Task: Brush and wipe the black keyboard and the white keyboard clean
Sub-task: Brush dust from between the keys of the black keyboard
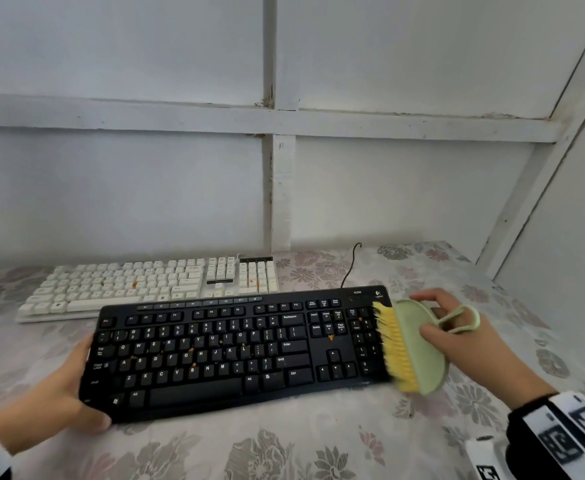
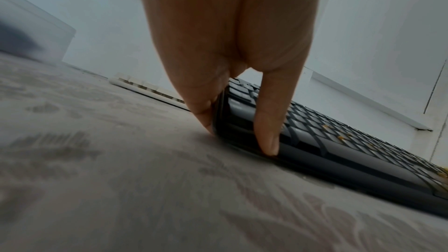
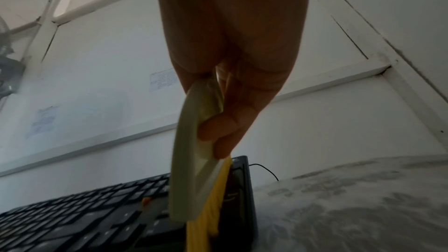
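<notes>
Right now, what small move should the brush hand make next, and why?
Probably sweep the brush leftward across the black keyboard. Its bristles sit at the right end, orange crumbs still dot the keys, and the left hand steadies the other end.

Looks like a plain makeshift room to me, home or small office, can't tell which. White panel walls (image 1: 145,185) with chipped wooden battens (image 1: 281,188), a floral cloth (image 1: 318,445) over the counter, printed notices (image 3: 162,81) stuck to the wall, and a fan (image 3: 7,60) at the left edge of my right wrist view.
</notes>
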{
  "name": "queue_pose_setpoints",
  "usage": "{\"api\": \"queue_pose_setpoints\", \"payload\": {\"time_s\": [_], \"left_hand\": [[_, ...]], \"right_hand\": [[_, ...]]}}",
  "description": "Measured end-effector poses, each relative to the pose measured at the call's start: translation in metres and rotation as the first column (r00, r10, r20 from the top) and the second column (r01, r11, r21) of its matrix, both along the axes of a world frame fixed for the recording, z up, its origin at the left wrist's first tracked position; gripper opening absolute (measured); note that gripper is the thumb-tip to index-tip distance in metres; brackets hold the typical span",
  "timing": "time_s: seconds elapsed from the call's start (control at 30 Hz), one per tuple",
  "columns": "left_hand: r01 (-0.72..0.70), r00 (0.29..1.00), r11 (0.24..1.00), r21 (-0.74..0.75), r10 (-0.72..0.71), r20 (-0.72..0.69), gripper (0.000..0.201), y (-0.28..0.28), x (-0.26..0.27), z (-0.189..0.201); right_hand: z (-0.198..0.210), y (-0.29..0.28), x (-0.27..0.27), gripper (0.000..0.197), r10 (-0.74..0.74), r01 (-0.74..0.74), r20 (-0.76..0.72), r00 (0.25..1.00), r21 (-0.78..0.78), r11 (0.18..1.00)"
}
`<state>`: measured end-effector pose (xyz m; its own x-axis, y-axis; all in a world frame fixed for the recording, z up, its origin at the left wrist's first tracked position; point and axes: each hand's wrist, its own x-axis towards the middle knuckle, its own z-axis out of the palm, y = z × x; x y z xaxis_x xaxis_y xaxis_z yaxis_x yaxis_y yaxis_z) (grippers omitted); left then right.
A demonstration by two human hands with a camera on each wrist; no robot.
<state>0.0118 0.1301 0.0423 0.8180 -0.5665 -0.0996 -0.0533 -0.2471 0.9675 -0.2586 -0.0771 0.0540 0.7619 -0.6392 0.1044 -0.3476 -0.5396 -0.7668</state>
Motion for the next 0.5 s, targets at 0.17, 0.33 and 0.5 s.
{"api": "queue_pose_setpoints", "payload": {"time_s": [0.17, 0.33, 0.5], "left_hand": [[0.049, 0.999, 0.984, 0.172, -0.051, 0.003, 0.123, 0.185, 0.055, -0.1], [0.024, 1.0, 0.992, 0.12, -0.025, 0.003, 0.123, 0.188, 0.064, -0.112], [0.027, 1.0, 0.984, 0.177, -0.026, -0.007, 0.123, 0.186, 0.063, -0.107]], "right_hand": [[0.01, -0.003, -0.013, 0.034, -0.003, 0.004, -0.019, 1.0, 0.048, 0.999], [0.026, -0.007, 0.014, 0.035, -0.026, 0.02, 0.153, 0.988, 0.037, 0.999], [0.021, -0.005, 0.029, 0.038, 0.002, 0.0, 0.069, 0.998, -0.037, 0.999]]}}
